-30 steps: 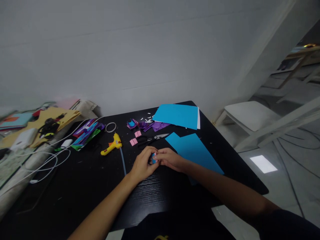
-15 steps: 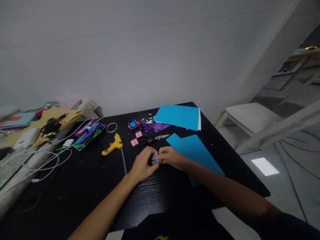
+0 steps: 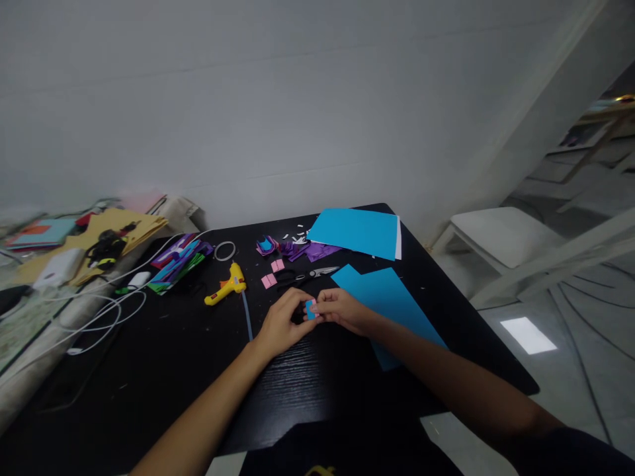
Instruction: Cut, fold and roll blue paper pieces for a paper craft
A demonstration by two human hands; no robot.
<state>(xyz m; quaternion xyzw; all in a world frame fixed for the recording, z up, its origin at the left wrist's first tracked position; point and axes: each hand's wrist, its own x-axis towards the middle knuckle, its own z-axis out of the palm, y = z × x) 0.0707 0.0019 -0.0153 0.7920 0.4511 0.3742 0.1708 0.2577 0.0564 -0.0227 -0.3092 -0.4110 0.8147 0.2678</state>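
A small blue-and-pink paper piece (image 3: 311, 309) is pinched between my two hands above the black table. My left hand (image 3: 284, 322) grips its left side, fingers curled round. From the right, my right hand (image 3: 344, 311) holds it between thumb and fingers. Just beyond the hands lie scissors (image 3: 317, 272) with dark handles and small pink paper squares (image 3: 269, 281). A yellow glue gun (image 3: 227, 287) rests to the left, a glue stick (image 3: 247, 317) trailing toward my left wrist. A cut blue sheet (image 3: 391, 297) lies partly beneath my right forearm.
Blue and white sheets (image 3: 354, 231), purple folded paper (image 3: 317, 251) and white scraps sit at the back. A grey tape ring (image 3: 225, 251) and coloured paper bundle (image 3: 178, 261) lie left, near white cables (image 3: 116, 304). A white chair (image 3: 506, 231) stands right of the table (image 3: 163, 370).
The paper piece has turned slightly in my fingers, and more of its blue face shows. Both hands stay in nearly the same place; the view has shifted a little.
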